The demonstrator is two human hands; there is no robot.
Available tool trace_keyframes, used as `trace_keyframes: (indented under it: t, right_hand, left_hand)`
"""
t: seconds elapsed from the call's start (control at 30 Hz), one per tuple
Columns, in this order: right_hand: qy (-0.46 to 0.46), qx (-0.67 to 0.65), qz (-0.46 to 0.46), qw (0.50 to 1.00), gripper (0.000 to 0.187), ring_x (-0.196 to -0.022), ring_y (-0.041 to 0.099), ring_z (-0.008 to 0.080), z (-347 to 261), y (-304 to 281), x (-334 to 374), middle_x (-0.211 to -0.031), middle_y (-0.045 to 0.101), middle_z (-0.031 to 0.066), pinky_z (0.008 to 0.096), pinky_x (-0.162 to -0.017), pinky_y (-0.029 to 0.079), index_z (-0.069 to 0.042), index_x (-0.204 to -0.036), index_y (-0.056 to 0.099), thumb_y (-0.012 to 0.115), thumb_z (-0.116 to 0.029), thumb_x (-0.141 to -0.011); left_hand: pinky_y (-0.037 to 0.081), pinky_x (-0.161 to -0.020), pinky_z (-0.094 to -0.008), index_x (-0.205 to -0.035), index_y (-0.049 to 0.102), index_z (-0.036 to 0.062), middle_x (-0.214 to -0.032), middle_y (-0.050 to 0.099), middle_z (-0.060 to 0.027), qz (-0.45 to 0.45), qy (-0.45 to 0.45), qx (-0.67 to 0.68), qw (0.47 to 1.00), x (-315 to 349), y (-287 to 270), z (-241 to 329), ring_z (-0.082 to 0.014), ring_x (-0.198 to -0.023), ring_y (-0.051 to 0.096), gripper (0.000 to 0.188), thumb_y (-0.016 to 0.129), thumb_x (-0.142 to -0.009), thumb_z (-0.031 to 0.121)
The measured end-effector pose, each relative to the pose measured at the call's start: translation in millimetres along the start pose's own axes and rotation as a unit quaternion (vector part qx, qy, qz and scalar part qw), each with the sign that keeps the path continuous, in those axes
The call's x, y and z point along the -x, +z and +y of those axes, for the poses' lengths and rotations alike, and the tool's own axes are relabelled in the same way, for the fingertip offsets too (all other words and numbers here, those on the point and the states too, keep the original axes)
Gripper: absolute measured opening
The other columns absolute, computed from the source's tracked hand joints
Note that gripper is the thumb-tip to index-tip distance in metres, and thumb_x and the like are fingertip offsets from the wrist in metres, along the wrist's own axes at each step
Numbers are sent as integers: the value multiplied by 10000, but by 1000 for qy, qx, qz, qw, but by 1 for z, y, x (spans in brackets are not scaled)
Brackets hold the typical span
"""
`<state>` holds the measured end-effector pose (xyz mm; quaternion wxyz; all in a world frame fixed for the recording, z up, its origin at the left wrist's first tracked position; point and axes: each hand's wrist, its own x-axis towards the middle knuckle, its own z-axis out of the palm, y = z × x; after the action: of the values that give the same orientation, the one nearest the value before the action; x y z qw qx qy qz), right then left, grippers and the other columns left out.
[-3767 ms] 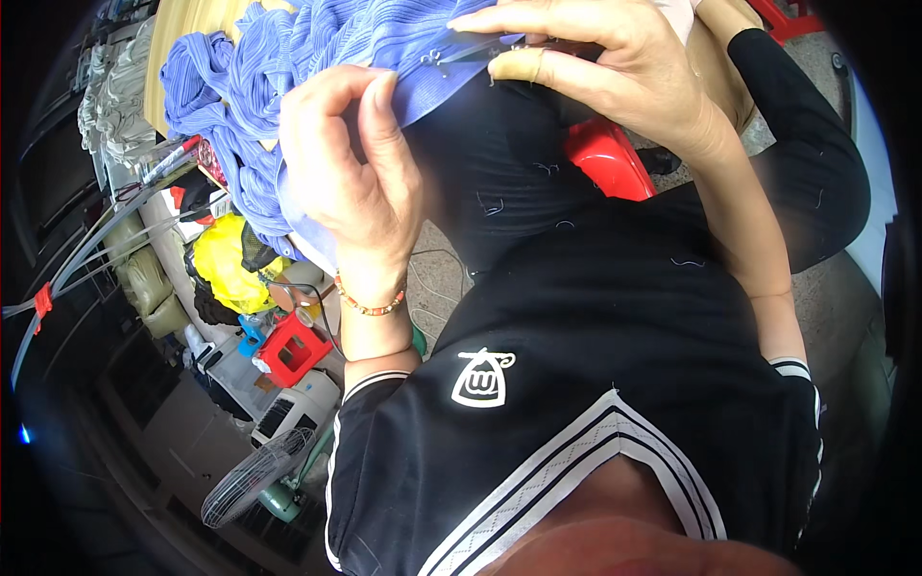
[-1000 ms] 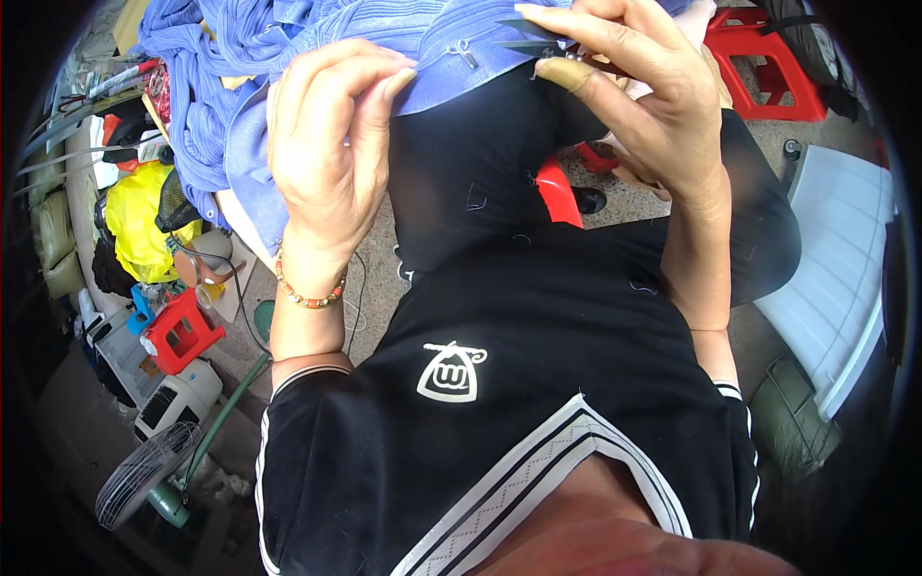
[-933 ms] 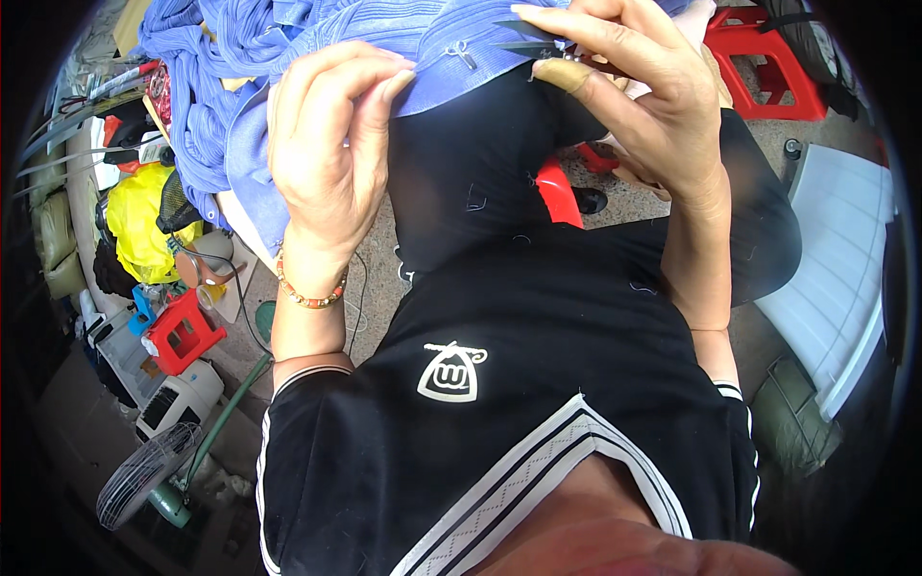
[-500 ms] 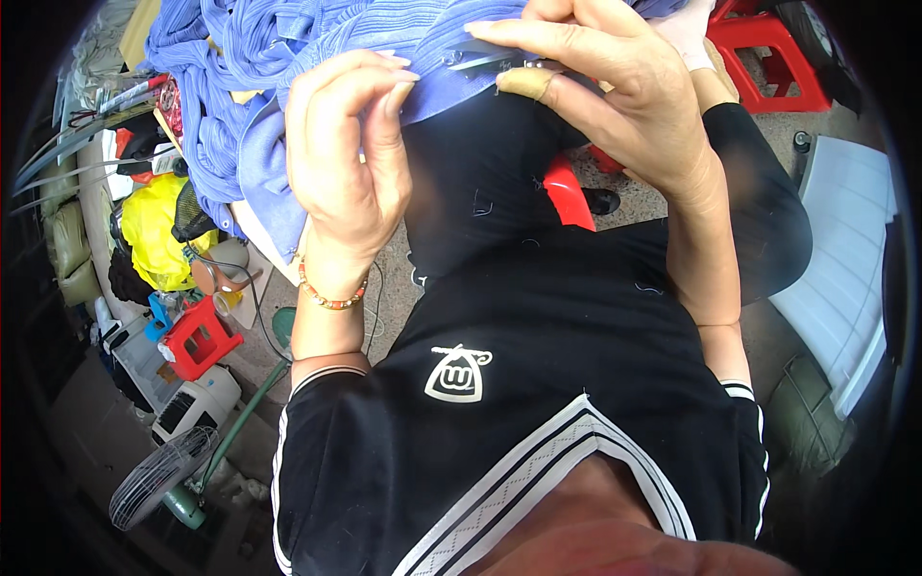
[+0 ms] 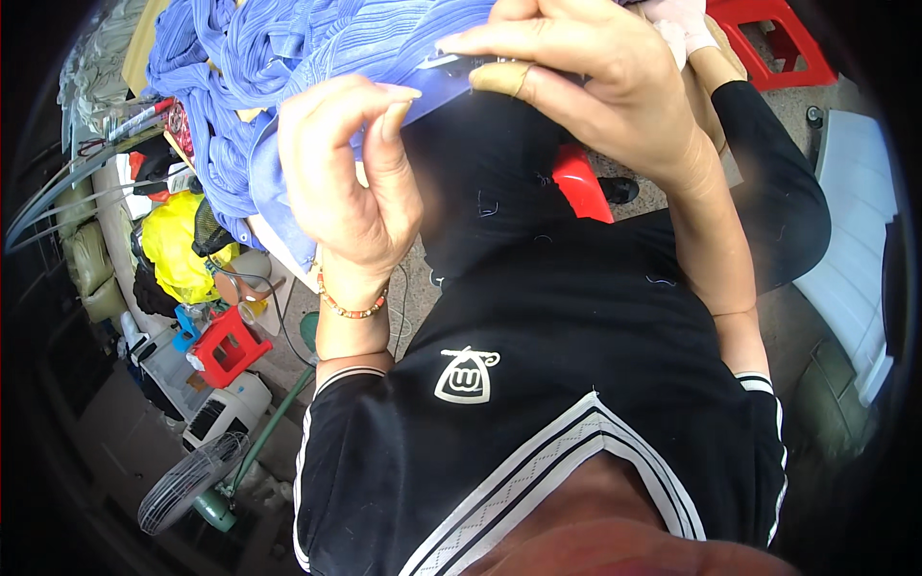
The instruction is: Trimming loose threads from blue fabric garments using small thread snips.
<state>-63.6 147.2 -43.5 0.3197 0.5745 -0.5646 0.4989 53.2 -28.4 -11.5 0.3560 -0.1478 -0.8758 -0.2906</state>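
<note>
Blue ribbed knit garments [image 5: 336,43] lie heaped across the work surface in front of me. Over their near edge, my left hand [image 5: 355,192] is raised, its thumb and forefinger pinched together; what they hold, if anything, is too small to make out. My right hand [image 5: 615,91] grips small thread snips [image 5: 444,60] between thumb and fingers, the metal blades pointing toward my left fingertips. Most of the snips' body is hidden by that hand. A tan wrap [image 5: 504,79] covers the right thumb's tip.
Red plastic stools stand at the upper right [image 5: 776,43], beside my leg [image 5: 581,182] and on the left [image 5: 229,346]. A fan [image 5: 192,480], a yellow bag [image 5: 182,254] and cables crowd the left. Another person's hand [image 5: 677,21] shows at the top right. A pale panel [image 5: 850,240] stands at the right.
My right hand has moved a little left with the snips, closer to my left hand. The whole view has shifted slightly. My left hand keeps its pinch.
</note>
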Motion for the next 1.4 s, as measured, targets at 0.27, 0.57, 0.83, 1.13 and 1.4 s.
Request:
trace_keyframes:
  t: [0.27, 0.57, 0.83, 1.13, 1.4]
  right_hand:
    - [470, -149, 51, 869, 334, -826, 619, 94, -29, -44, -6, -885, 675, 27, 227, -724, 501, 37, -1186, 688, 738, 18, -856]
    - [476, -160, 29, 864, 330, -904, 633, 125, -30, -46, 4, -1003, 666, 76, 234, -784, 517, 39, -1173, 682, 744, 7, -851]
    - [344, -244, 95, 902, 344, -869, 588, 110, -5, -23, 34, -986, 646, 49, 231, -763, 482, 11, -1182, 690, 754, -7, -845]
    - [415, -125, -13, 901, 329, -824, 579, 153, -20, -36, 27, -943, 636, 79, 266, -717, 468, 17, -1149, 699, 762, -16, -828]
    - [386, -131, -26, 913, 315, -838, 603, 190, -9, -26, 28, -925, 643, 98, 284, -729, 480, 21, -1130, 702, 769, -33, -826]
  left_hand:
    - [503, -790, -325, -999, 707, 62, -952, 660, -79, -19, -4, -71, 997, -18, 7, 7, -227, -923, 613, 317, 858, -722, 90]
    - [467, -778, -338, -898, 741, 82, -951, 669, -39, -137, 7, -120, 983, -38, 10, 6, -238, -867, 591, 162, 804, -754, 123]
    - [485, -790, -325, -891, 740, 54, -942, 685, -56, -170, 6, -148, 974, -48, 12, 16, -231, -870, 630, 97, 773, -801, 75]
    - [490, -789, -369, -890, 625, 13, -920, 648, -112, -139, 13, -110, 984, -35, 18, -2, -297, -856, 622, 90, 705, -850, 22]
    - [485, -811, -361, -907, 601, -5, -899, 634, -119, -70, -50, -63, 994, -27, 27, -1, -278, -879, 606, 68, 664, -882, -9]
